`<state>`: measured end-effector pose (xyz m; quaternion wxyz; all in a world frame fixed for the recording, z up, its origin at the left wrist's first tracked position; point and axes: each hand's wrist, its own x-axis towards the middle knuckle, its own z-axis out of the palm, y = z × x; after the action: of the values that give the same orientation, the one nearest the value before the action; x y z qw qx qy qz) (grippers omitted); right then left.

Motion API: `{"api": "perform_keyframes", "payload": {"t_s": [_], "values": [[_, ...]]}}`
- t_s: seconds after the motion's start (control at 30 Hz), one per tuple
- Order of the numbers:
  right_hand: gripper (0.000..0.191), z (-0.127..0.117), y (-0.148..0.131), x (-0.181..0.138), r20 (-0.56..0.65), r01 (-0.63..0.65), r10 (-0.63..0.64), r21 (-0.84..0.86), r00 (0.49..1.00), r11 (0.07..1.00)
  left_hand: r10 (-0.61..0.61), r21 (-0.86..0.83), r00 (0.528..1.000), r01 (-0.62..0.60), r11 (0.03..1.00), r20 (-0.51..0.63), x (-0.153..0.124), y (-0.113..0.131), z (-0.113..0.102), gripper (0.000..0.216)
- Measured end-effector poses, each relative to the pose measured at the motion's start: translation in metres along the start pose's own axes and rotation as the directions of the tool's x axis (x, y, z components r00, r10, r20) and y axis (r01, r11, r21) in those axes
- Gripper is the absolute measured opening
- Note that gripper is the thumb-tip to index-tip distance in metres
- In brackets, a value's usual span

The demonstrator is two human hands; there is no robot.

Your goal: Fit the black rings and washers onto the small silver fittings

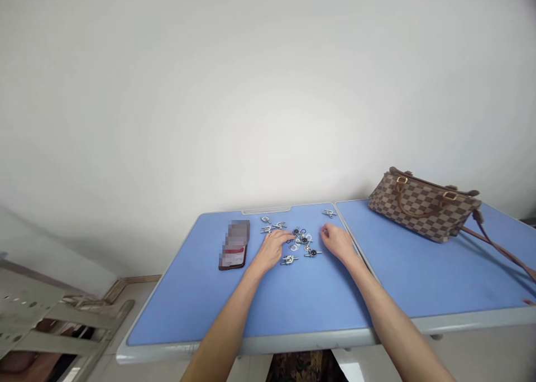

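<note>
A loose scatter of small silver metal fittings with black rings (pixel 300 239) lies on the blue tabletop (pixel 310 298). My left hand (pixel 270 251) rests at the scatter's left side, its fingertips reaching toward the pieces. My right hand (pixel 337 242) lies loosely curled at the right side of the scatter, and nothing shows in it. One fitting (pixel 288 259) lies just right of my left hand, and another (pixel 329 213) lies apart, beyond my right hand near the far edge.
A phone with a blurred-out surface (pixel 234 245) lies left of my left hand. A brown checkered handbag (pixel 422 206) stands on a second blue tabletop (pixel 439 276), its strap hanging over the right side. A slatted metal frame (pixel 54 320) stands low at the left.
</note>
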<state>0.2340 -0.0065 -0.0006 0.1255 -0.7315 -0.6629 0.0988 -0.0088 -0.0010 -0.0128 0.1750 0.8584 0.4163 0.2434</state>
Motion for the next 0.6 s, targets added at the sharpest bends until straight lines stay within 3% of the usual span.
{"api": "perform_keyframes", "payload": {"t_s": [0.2,0.6], "values": [[0.024,0.0004,0.0005,0.0002,0.001,0.001,-0.001,0.006,1.0,1.0,-0.063,-0.084,0.99,0.053,0.995,-0.124,0.0001,-0.0041,0.0011,0.06],[0.025,0.0042,0.0036,0.0018,-0.01,0.001,-0.001,0.002,1.0,1.0,-0.082,-0.052,0.978,0.073,0.996,-0.19,-0.0018,-0.0094,0.0036,0.047]]}}
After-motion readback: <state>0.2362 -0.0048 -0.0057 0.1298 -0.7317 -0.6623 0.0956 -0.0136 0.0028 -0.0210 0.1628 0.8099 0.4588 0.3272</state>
